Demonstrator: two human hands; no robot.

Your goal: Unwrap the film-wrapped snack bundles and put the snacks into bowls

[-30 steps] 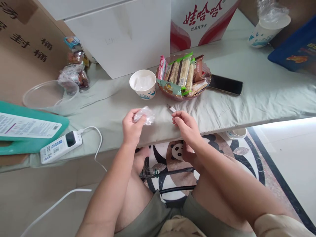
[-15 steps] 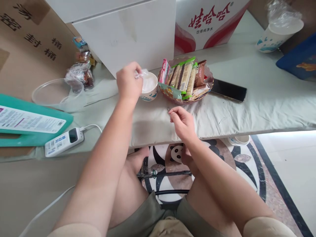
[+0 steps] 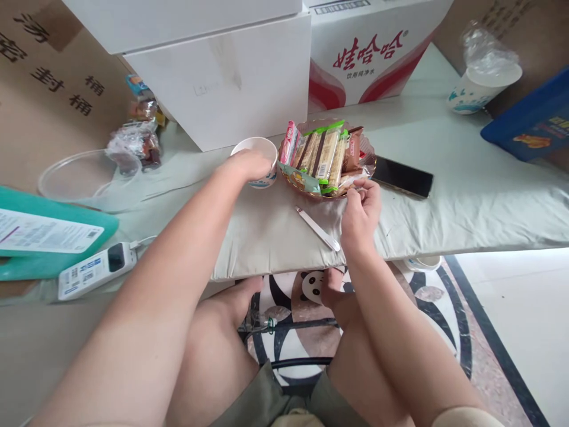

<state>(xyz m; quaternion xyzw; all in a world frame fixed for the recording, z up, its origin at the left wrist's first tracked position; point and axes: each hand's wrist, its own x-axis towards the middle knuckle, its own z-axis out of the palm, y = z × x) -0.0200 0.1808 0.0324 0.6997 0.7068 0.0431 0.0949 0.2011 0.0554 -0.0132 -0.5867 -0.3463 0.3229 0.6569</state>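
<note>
My left hand (image 3: 252, 165) reaches into a paper cup (image 3: 265, 179) with a blue pattern; its fingers are hidden inside the rim. My right hand (image 3: 362, 207) is closed at the lower right edge of a glass bowl (image 3: 372, 155) full of wrapped snacks (image 3: 323, 155), its fingertips pinched near a wrapper. Whatever it may hold is too small to name. A slim white-handled tool (image 3: 317, 229) lies on the cloth between my hands, below the bowl. Right of the bowl lies a black phone (image 3: 403, 177).
White boxes (image 3: 222, 83) and a red-and-white carton (image 3: 364, 65) stand behind. At left are a clear plastic lid or tub (image 3: 84, 178), a teal jug (image 3: 48, 231) and a power strip (image 3: 98, 270). A bag-filled cup (image 3: 482, 86) and blue package (image 3: 528, 118) are right.
My left hand has gone from above the cup into it, and the clear plastic it held is out of sight. My right hand has moved right to the bowl's edge, uncovering the white-handled tool.
</note>
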